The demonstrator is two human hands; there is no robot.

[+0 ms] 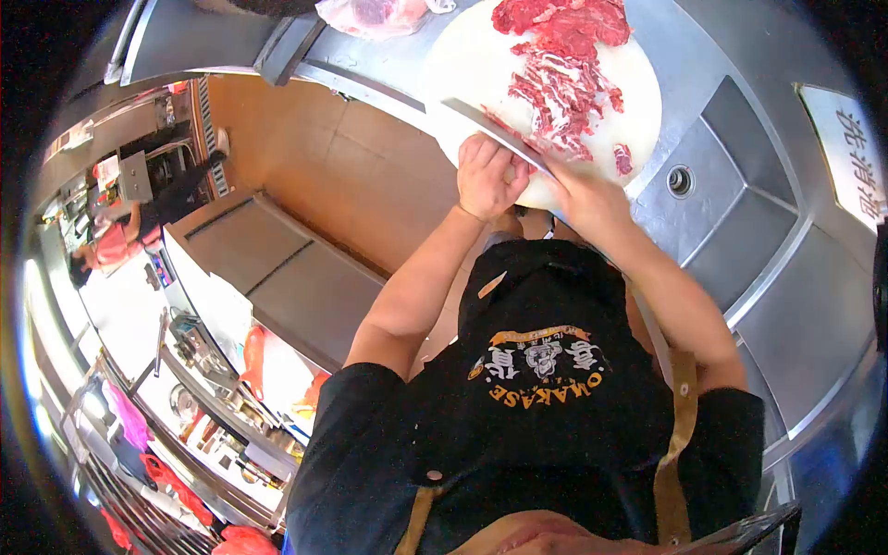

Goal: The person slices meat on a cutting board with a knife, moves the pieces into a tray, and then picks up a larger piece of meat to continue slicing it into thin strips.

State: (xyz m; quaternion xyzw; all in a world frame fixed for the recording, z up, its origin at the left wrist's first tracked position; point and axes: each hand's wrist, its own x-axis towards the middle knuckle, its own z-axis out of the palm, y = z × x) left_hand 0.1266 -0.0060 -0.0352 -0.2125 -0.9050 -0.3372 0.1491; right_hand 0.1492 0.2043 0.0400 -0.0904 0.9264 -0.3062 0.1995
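Observation:
My right hand (pixel 592 199) is wrapped round the handle of a knife (pixel 495 128), whose long blade points up and left across the board. Close beside the blade, my left hand (pixel 490 176) has its fingers curled down on a piece of raw meat, mostly hidden under them. Both hands are at the near edge of a round white cutting board (pixel 638 102). Beyond the blade lie sliced strips of marbled red meat (pixel 560 92). Larger red slabs (pixel 564 23) rest at the board's far side, and one small piece (pixel 622 159) sits apart at the right.
A steel sink with a round drain (pixel 680 181) is right of the board. Another pale pink piece of meat (pixel 375 14) lies on the steel counter at the far left. Across the brown floor (pixel 351 166), another person (pixel 111 245) stands near cluttered counters. A sign (pixel 844 148) hangs at right.

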